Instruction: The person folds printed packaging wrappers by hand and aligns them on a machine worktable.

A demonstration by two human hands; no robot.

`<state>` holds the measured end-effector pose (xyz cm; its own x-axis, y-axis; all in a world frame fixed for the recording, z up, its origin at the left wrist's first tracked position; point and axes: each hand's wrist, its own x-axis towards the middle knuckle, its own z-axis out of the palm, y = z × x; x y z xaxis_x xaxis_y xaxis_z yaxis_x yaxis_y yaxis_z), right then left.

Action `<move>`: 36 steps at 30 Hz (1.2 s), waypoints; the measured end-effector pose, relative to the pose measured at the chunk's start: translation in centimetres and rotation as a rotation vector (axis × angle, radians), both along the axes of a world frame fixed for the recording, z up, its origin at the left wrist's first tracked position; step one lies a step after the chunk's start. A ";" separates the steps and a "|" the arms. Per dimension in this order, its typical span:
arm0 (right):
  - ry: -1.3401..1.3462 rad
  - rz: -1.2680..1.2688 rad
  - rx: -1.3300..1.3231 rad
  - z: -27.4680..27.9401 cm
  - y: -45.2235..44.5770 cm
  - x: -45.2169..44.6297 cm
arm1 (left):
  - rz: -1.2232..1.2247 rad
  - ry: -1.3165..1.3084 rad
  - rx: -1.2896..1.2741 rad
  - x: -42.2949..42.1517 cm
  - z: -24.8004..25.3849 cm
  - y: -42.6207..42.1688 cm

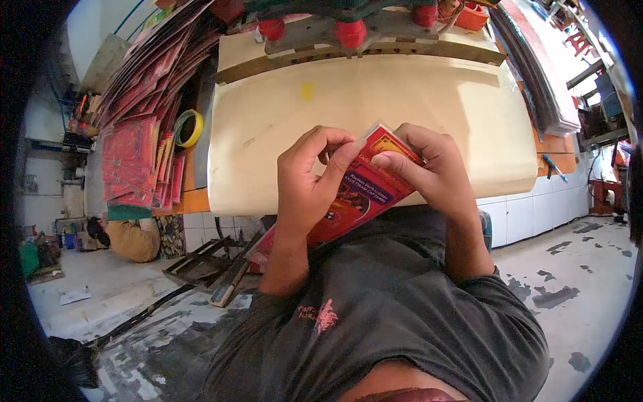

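Observation:
A red printed plastic pouch [367, 193] with yellow and purple artwork is held slanted in front of my chest, its top corner over the near part of a cream-covered work surface [268, 147]. My left hand [305, 177] is closed, thumb and index finger pinching the pouch near its upper left edge. Closed on the upper right edge, my right hand [435, 167] presses its thumb on the printed face. Its other fingers curl behind the pouch, partly hidden. The pouch's lower end passes behind my left forearm. Whether it is one pouch or several layers, I cannot tell.
Tall piles of red printed pouches [130, 157] stand on the left, beside a yellow tape roll [189, 128]. Across the back runs a machine with red knobs [349, 33] and a metal bar [288, 61]. At right lie stacked clear sheets [536, 74] and a blue pen [554, 167].

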<state>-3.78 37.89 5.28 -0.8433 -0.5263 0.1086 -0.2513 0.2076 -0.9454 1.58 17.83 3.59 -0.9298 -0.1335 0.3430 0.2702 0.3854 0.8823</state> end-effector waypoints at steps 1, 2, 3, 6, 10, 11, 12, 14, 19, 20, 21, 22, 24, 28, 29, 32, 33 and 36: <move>0.015 0.009 -0.007 -0.3 0.0 -0.1 | 0.040 0.014 0.024 -0.1 0.0 0.2; 0.029 0.017 -0.014 -0.5 -0.1 -0.2 | 0.036 0.006 0.015 -0.2 0.0 0.3; 0.020 0.012 -0.023 -0.8 -0.3 -0.3 | 0.048 0.052 -0.042 -0.3 0.0 0.3; 0.049 0.000 -0.031 -1.7 -0.7 -0.2 | 0.067 0.092 -0.145 -0.5 0.4 0.3; 0.048 0.042 -0.099 -2.1 -1.1 -0.4 | 0.128 0.125 -0.194 -1.1 0.7 0.4; 0.047 0.061 -0.085 -2.0 -1.1 -0.4 | 0.123 0.122 -0.197 -1.2 0.6 0.2; 0.042 0.058 -0.089 -2.1 -1.0 -0.4 | 0.119 0.109 -0.161 -1.3 0.4 0.0; 0.048 0.064 -0.064 -2.2 -0.9 -0.5 | 0.110 0.090 -0.127 -1.2 0.3 -0.3; 0.071 0.074 0.014 -2.8 -0.6 -1.1 | -0.034 -0.221 0.262 -1.2 0.3 -0.2; 0.084 0.076 0.002 -3.1 -0.6 -1.1 | -0.037 -0.224 0.262 -1.3 -0.1 -0.2; 0.083 0.073 0.003 -3.3 -0.6 -1.2 | -0.044 -0.218 0.250 -1.5 -0.7 -0.3; 0.074 0.079 -0.012 -3.5 -0.7 -1.3 | -0.050 -0.211 0.238 -1.6 -1.1 -0.3; 0.065 0.087 -0.028 -3.7 -0.7 -1.3 | -0.042 -0.230 0.241 -1.7 -1.0 0.0; 0.047 0.113 -0.034 -4.2 -0.6 -1.6 | -0.048 -0.267 0.269 -1.7 -1.0 0.1; 0.040 0.126 -0.026 -4.4 -0.5 -1.7 | -0.046 -0.265 0.267 -1.7 -1.0 0.0; -0.011 0.143 -0.066 -4.8 -0.5 -1.8 | -0.082 -0.278 0.312 -1.7 -0.9 -0.1; -0.011 0.143 -0.066 -4.8 -0.5 -1.8 | -0.097 -0.260 0.372 -1.7 -0.9 0.1; 0.010 0.149 -0.073 -5.0 -0.5 -1.9 | -0.111 -0.250 0.361 -1.5 -1.3 0.1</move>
